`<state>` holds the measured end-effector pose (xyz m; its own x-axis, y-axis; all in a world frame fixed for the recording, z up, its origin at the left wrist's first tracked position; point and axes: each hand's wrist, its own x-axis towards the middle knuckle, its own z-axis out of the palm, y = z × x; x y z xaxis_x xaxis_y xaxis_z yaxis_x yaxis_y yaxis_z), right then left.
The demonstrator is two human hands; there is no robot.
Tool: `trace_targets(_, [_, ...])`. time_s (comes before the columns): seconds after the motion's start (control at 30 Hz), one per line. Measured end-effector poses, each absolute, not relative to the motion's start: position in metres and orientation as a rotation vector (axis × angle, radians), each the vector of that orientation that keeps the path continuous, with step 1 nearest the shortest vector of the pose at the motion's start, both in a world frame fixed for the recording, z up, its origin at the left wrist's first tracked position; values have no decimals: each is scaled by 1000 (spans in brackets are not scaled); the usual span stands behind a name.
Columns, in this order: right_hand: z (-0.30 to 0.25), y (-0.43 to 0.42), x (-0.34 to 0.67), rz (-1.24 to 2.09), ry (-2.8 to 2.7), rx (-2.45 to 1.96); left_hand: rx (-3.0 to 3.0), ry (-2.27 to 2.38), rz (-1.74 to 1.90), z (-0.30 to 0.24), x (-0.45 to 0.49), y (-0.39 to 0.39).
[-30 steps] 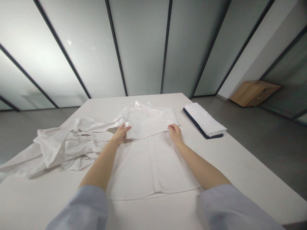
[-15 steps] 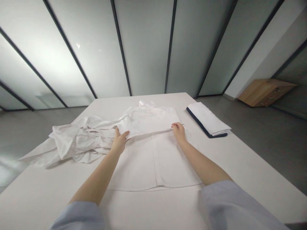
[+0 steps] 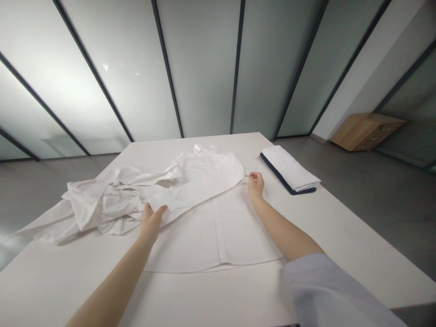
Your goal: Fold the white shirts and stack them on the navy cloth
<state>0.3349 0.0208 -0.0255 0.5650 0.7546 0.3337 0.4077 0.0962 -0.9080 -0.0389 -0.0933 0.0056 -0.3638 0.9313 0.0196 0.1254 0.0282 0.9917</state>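
A white shirt (image 3: 207, 236) lies spread on the table, its collar (image 3: 204, 149) at the far end and its hem toward me. A layer of its fabric is folded over the lower part along a slanting edge. My left hand (image 3: 151, 222) holds this layer at the near left, thumb on top and the fingers partly hidden by cloth. My right hand (image 3: 256, 184) is closed in a pinch on the layer's edge at the right side of the shirt. Left of the shirt is a crumpled heap of white cloth (image 3: 105, 200); where it joins the shirt is unclear.
On the right of the white table (image 3: 323, 236) lies a folded white cloth (image 3: 289, 168) on top of a folded dark navy one (image 3: 303, 191). Frosted glass panels (image 3: 204, 68) stand behind the table. A wooden cabinet (image 3: 368, 131) is on the floor at the far right.
My left hand has moved left and toward me, drawing the layer's left end with it, so its edge now slants. My right hand keeps its pinch at nearly the same place.
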Motion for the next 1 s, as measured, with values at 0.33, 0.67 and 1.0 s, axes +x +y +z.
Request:
trace_targets(0.33, [-4, 38, 368, 10, -1770, -2179, 997, 1434, 1075, 19, -61, -119])
trace_targets(0.67, [5, 57, 387, -133, -2056, -2037, 1054, 1401, 1086, 9, -66, -118])
trace_targets(1.0, [-2, 70, 399, 167, -1575, -2140, 1700, 1736, 776, 12, -65, -123])
